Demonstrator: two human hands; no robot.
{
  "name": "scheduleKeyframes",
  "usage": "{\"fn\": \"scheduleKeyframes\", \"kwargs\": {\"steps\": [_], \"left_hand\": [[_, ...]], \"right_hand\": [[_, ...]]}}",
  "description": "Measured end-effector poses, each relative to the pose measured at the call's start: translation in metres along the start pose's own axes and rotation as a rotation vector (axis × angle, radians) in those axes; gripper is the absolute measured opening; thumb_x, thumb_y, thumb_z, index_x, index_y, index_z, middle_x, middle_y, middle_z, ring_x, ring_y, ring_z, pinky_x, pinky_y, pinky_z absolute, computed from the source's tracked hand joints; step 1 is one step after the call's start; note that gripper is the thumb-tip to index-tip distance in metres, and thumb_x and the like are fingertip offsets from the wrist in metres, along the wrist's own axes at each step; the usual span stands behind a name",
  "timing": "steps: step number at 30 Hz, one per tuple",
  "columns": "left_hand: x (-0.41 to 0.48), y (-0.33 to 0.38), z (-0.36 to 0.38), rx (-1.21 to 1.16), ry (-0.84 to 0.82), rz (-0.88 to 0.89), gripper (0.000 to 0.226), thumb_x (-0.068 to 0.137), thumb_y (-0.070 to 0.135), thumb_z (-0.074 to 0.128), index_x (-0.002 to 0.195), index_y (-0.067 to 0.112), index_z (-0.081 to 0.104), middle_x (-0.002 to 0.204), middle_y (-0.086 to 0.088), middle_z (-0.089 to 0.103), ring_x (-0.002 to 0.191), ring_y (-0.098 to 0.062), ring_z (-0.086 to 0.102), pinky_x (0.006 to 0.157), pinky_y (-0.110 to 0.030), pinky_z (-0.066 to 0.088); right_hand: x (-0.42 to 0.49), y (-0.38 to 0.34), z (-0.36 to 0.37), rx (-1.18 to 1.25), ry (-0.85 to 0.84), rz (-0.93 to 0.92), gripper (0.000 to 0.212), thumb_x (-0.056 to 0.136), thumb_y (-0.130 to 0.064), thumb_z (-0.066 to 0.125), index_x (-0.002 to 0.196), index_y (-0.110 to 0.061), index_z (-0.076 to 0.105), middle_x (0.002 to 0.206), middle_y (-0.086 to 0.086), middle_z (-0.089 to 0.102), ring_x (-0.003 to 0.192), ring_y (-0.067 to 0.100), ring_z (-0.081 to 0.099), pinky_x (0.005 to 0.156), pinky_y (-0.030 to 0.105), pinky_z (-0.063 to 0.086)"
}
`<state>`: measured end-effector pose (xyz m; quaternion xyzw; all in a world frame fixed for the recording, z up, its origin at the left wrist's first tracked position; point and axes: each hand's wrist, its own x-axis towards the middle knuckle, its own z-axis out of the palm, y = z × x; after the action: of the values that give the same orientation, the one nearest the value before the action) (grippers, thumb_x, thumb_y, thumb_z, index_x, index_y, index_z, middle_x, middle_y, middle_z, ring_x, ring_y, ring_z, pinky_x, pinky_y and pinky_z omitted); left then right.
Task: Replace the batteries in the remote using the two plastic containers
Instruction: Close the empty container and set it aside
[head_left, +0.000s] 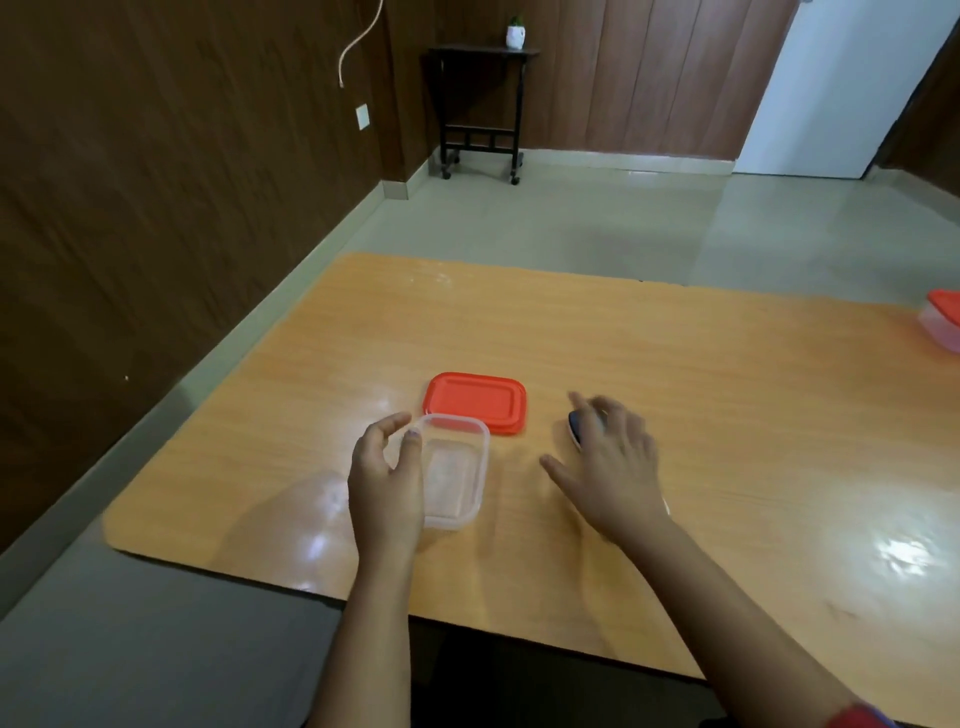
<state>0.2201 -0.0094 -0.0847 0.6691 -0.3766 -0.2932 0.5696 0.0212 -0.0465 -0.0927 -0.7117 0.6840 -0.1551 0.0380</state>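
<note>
A clear plastic container (457, 470) without its lid stands on the wooden table (727, 415); it looks empty. Its red lid (475, 401) lies flat just behind it. My left hand (387, 478) rests against the container's left side, thumb at the rim, fingers curled and apart. My right hand (608, 462) hovers, blurred, with fingers spread over a dark remote (575, 423), of which only the far end shows. A second container with a red lid (943, 322) sits at the table's far right edge, partly cut off.
The table's near edge runs below my forearms, and its left edge borders a grey floor strip beside a dark wood-panelled wall. Beyond the table, a small black wheeled stand (480, 111) carries a white pot.
</note>
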Motion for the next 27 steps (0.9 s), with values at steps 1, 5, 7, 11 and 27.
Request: {"fn": "scheduleKeyframes", "kwargs": {"steps": [1,5,7,11,27], "left_hand": [[0.002,-0.003,-0.003,0.036,-0.003,-0.005,0.018,0.093,0.025,0.053,0.108,0.031,0.060,0.121,0.013,0.060,0.114,-0.007,0.052,0.092,-0.029,0.041],[0.010,-0.013,-0.016,0.157,-0.029,-0.038,0.022,0.092,0.026,0.055,0.113,0.025,0.059,0.118,0.012,0.061,0.111,-0.011,0.056,0.091,-0.031,0.044],[0.012,-0.012,-0.019,0.193,-0.030,-0.072,0.023,0.090,0.027,0.056,0.113,0.023,0.059,0.114,0.012,0.061,0.104,-0.010,0.058,0.084,-0.028,0.041],[0.012,-0.010,-0.019,0.327,-0.068,-0.105,0.028,0.087,0.034,0.059,0.114,0.026,0.058,0.115,0.014,0.060,0.096,-0.010,0.056,0.079,-0.028,0.040],[0.006,-0.009,-0.014,0.395,-0.054,-0.009,0.026,0.085,0.022,0.062,0.111,0.026,0.061,0.105,0.014,0.066,0.086,-0.014,0.062,0.065,-0.025,0.042]], "right_hand": [[0.017,-0.013,0.003,0.025,-0.034,-0.108,0.080,0.083,-0.056,0.054,0.149,-0.028,0.017,0.151,0.003,0.023,0.138,0.026,0.022,0.110,0.040,0.023],[0.080,-0.047,0.025,-0.001,-0.396,-0.307,0.083,0.085,-0.055,0.054,0.151,-0.031,0.009,0.161,0.004,0.004,0.147,0.028,0.005,0.116,0.047,0.013],[0.098,-0.048,0.032,-0.109,-0.548,-0.314,0.079,0.088,-0.053,0.050,0.151,-0.034,0.008,0.162,0.001,-0.002,0.148,0.028,0.000,0.117,0.047,0.010],[0.101,-0.047,0.026,-0.346,-0.467,-0.462,0.069,0.088,-0.051,0.048,0.148,-0.026,0.024,0.150,0.014,0.031,0.126,0.039,0.041,0.102,0.045,0.041],[0.022,-0.009,-0.010,1.267,-0.105,0.324,0.026,0.091,-0.004,0.056,0.117,-0.006,0.054,0.085,0.010,0.057,0.066,0.016,0.052,0.058,0.030,0.041]]}}
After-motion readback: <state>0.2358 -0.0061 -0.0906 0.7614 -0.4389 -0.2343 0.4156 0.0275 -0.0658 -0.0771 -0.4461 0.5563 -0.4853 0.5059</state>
